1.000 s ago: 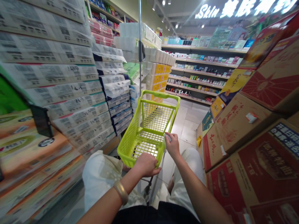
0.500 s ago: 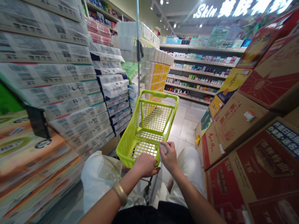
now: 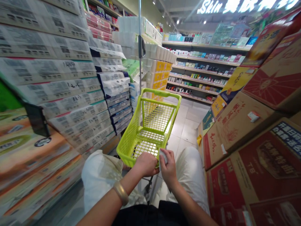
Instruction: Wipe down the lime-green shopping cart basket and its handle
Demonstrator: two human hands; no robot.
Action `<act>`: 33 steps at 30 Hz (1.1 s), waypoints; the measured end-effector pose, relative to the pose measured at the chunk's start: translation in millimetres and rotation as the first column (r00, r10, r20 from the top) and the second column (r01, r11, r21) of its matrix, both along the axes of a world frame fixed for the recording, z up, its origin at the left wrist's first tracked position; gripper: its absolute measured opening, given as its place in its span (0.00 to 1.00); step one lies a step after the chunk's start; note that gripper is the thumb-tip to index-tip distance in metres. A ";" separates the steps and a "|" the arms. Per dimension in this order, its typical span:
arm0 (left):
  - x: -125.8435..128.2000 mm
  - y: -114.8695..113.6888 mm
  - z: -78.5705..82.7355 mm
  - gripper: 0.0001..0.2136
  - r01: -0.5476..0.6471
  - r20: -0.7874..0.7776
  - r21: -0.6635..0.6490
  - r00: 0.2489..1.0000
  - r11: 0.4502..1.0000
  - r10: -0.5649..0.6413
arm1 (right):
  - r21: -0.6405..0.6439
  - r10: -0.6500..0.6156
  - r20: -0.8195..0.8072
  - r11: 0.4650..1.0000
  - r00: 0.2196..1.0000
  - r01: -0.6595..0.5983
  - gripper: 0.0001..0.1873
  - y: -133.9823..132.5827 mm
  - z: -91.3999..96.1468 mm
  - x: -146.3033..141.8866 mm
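Open-fronted shop shelving unit, pale shelf edges, rows of small boxes and bottles across the back; product labels too small to read. Left: tall stack of white plastic-wrapped packs, glossy crinkled film, printed panels, handwritten black numbers on several layers, one looks like 18.5. Right: piled red-and-brown cardboard cartons, matte, sharp-edged, Chinese lettering; lower one reads 特曲 plus TB or T8, upper one has a red sunburst. Glowing white sign top right: "Skin", then Chinese characters, cut by the frame edge. Lower left: soft orange-and-cream film-wrapped packs, oval logo blurred. Centre: lime-green plastic cart basket, smooth rounded rim, square-grid floor and far panel, tapered tub shape; sits in front of the person, between the knees, aisle beyond. White loose-fabric trouser legs, creased, one either side. Left hand clenched over the basket's near rim, close to its right corner, fingertips mostly hidden. Right hand curled round a small pale grey wad, just beside that corner. Wide smooth gold bangle on left wrist. Pale grey wad pinched between thumb and fingers; cloth or paper, can't tell.
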State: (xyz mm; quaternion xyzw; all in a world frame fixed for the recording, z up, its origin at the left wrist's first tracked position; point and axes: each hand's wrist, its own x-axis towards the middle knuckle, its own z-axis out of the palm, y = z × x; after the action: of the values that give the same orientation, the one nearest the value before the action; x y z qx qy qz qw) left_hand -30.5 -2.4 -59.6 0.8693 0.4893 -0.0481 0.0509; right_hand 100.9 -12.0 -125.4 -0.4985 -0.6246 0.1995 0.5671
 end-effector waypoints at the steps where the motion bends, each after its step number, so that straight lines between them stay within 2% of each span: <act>1: 0.2 -0.5 0.3 0.19 0.002 0.001 -0.001 1.000 1.000 -0.002 | 0.002 0.013 0.014 1.000 1.000 -0.013 0.15 -6.2 -0.9 -0.3; 4: 1.2 -1.9 1.1 0.19 0.005 0.005 -0.003 1.000 1.000 -0.005 | 0.012 0.004 0.078 1.000 0.997 -0.005 0.13 3.0 5.8 3.9; 9: 3.1 -3.3 0.7 0.22 0.001 0.007 -0.001 1.000 1.000 -0.001 | 0.020 -0.093 0.117 0.996 0.989 0.091 0.16 72.8 27.2 19.5; 12: 3.4 -3.5 0.2 0.22 0.004 0.012 -0.005 1.000 1.000 -0.004 | -0.003 -0.081 0.092 0.997 0.992 0.081 0.20 89.1 26.8 23.0; 14: 3.3 -3.4 0.0 0.22 0.004 0.017 -0.006 1.000 1.000 -0.004 | 0.011 -0.036 0.077 0.999 0.996 0.035 0.21 73.3 17.5 19.4; 19: 4.2 -3.1 0.8 0.19 0.012 0.031 -0.009 0.999 1.000 -0.012 | 0.048 0.079 0.065 0.995 0.995 -0.082 0.24 -6.3 -15.7 1.3; 21: 5.3 -2.8 1.3 0.18 0.018 0.030 -0.013 0.999 1.000 -0.017 | 0.062 0.106 0.061 0.992 0.992 -0.110 0.24 -18.1 -21.4 -1.5; 23: 6.5 -2.2 1.9 0.18 0.020 0.026 -0.017 0.999 1.000 -0.020 | 0.060 0.117 0.045 0.991 0.992 -0.120 0.23 -6.5 -18.7 0.1; 29: 8.3 -0.2 3.8 0.21 0.015 0.009 -0.033 1.000 0.999 -0.015 | -0.132 -0.027 -0.067 0.991 0.997 0.018 0.21 87.8 17.6 15.5; 31: 7.9 -0.3 4.2 0.21 0.016 0.009 -0.039 1.000 0.999 -0.016 | -0.152 -0.052 -0.095 0.988 0.994 0.037 0.21 97.2 22.0 16.1; 33: 7.1 -0.8 4.2 0.21 0.016 0.013 -0.041 1.000 0.999 -0.015 | -0.120 -0.048 -0.106 0.992 0.993 0.035 0.21 83.8 17.0 12.1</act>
State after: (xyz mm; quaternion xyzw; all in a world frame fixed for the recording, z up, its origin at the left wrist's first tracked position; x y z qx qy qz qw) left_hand -23.3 -3.2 -55.4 0.8722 0.4810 -0.0532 0.0717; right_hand 113.0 71.7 -108.3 -0.5325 -0.5694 0.2510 0.5738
